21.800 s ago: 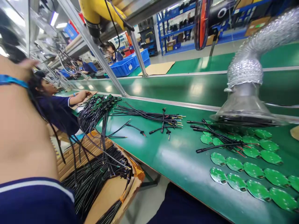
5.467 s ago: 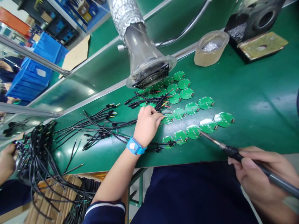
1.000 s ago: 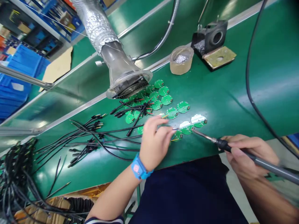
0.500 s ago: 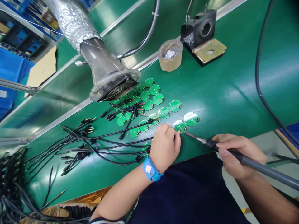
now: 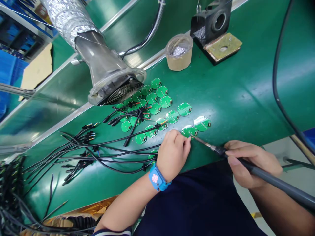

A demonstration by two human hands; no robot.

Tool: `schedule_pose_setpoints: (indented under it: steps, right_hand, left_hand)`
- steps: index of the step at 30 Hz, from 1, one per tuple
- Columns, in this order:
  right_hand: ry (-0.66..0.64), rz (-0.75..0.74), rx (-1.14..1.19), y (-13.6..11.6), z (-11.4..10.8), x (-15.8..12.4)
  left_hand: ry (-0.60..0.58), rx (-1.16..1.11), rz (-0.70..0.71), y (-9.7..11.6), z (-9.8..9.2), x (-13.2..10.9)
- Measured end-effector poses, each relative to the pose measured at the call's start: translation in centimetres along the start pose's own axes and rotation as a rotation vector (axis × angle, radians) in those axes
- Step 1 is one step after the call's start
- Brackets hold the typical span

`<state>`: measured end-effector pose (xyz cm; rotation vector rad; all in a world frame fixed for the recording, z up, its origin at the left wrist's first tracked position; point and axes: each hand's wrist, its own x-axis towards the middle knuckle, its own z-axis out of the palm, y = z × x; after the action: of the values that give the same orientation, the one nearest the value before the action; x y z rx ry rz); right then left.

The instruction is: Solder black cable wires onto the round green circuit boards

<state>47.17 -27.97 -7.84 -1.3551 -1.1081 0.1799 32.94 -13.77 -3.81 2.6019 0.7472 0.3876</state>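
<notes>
My right hand (image 5: 253,164) is closed round the grey handle of a soldering iron (image 5: 206,144). The iron's tip meets the lower edge of a round green circuit board (image 5: 189,131). At that same edge, my left hand (image 5: 173,150) has its thumb and fingers pinched together. A black cable (image 5: 137,151) runs along the bench and under this hand, which seems to grip its end; the fingers cover most of it. Another round board (image 5: 202,124) lies just right of the one being touched. A blue wrist strap (image 5: 158,178) is round my left wrist.
Several more green boards (image 5: 166,101) lie in rows, some with short black cables (image 5: 140,114) across them. A fume extractor (image 5: 118,85) hangs over their left side. Behind stand a tub with silvery bits (image 5: 179,62) and an iron stand with sponge (image 5: 222,47). Cable bundles (image 5: 12,186) fill the left.
The soldering iron's tip has shifted slightly left and up onto the board's edge. The left hand has stayed nearly in place. The whole view has shifted a little.
</notes>
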Motion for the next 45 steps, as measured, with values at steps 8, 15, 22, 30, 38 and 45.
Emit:
schedule_pose_setpoints:
  steps: [8, 15, 22, 30, 38, 45]
  right_hand:
    - [0.013, -0.021, 0.041, 0.0, 0.1, 0.1]
    - [0.109, 0.082, 0.085, -0.2, 0.4, 0.0]
    - [0.057, 0.013, -0.071, 0.1, 0.3, -0.2]
    - [-0.078, -0.081, -0.136, -1.6, 0.9, 1.5]
    - [-0.027, -0.013, -0.167, -1.4, 0.8, 0.4]
    - [0.119, 0.144, -0.069, -1.2, 0.4, 0.2]
  left_hand:
    - [0.004, 0.009, -0.008, 0.0, 0.2, -0.1]
    - [0.010, -0.014, -0.019, 0.0, 0.1, 0.0]
    - [0.012, -0.065, -0.061, 0.2, 0.1, 0.1]
    - [0.000, -0.014, -0.127, 0.7, 0.2, 0.2]
    - [-0.024, 0.063, -0.190, 1.1, 0.5, 0.5]
    - [-0.060, 0.045, -0.220, 1.2, 0.1, 0.8]
